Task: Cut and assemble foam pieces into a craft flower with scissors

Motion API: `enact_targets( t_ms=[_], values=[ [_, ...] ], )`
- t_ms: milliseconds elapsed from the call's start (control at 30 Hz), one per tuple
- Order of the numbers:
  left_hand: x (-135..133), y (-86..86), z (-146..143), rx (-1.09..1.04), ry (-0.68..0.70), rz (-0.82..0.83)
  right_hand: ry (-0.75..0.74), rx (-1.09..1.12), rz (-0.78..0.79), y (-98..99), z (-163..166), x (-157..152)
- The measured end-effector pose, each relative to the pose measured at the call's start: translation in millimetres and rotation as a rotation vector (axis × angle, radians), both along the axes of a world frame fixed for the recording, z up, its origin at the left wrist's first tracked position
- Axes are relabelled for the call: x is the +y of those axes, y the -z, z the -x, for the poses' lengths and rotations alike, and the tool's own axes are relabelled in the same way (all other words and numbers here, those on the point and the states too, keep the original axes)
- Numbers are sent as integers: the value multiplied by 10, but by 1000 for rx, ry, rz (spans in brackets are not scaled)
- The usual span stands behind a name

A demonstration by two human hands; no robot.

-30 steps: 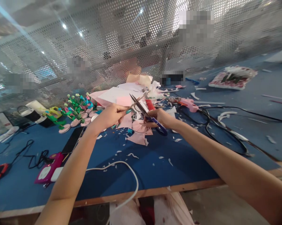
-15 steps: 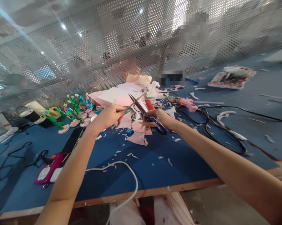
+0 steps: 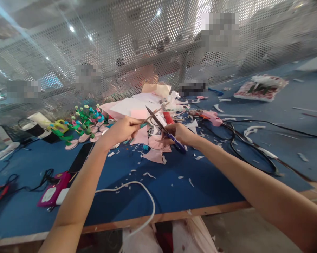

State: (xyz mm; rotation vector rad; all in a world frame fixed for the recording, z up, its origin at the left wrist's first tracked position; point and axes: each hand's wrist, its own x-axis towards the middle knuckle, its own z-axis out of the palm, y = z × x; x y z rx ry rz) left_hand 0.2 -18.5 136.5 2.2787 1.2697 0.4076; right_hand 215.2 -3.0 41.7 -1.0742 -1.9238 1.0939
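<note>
My left hand (image 3: 125, 130) pinches one end of a thin, pale stick or strip (image 3: 155, 113), which slants up to the right. A pair of scissors (image 3: 158, 119) with blue handles is gripped in my right hand (image 3: 181, 134). Its dark blades point up and left, crossing the strip in this view; whether they touch it I cannot tell. Beneath both hands lie pink paper pieces (image 3: 154, 156) and a small teal star-like scrap (image 3: 146, 147). Behind the blades is a heap of white and pink sheets (image 3: 133, 104).
Small green craft plants on pink discs (image 3: 81, 128) stand at left. Nearby are a black phone (image 3: 81, 158) and a magenta power strip (image 3: 53, 191). A pink glue gun (image 3: 212, 117) with a looping black cord lies right. White scraps litter the blue table (image 3: 200, 189). A perforated metal screen (image 3: 137, 45) stands behind.
The scissor blades have drawn closer together. My right hand's fingers have shifted slightly on the handles, while my left hand stays nearly still. More of a red looped object shows at the left edge.
</note>
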Motion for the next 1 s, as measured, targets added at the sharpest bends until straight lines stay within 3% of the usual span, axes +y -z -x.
enact_targets(
  t_ms=[100,300,533,767,1000],
  values=[
    [-7,-19,18,-20,3,-11,1,9,24,5,10,4],
    [-19,115,-108,10,14,60,-92,33,18,-64,-12,-64],
    [25,37,11,-50,17,26,6,21,-1,54,-23,42],
    [-56,113,-128,-7,21,4,-97,59,13,-17,-28,-30],
    [-33,31,-47,-4,-3,50,25,30,-29,53,-17,22]
  ],
)
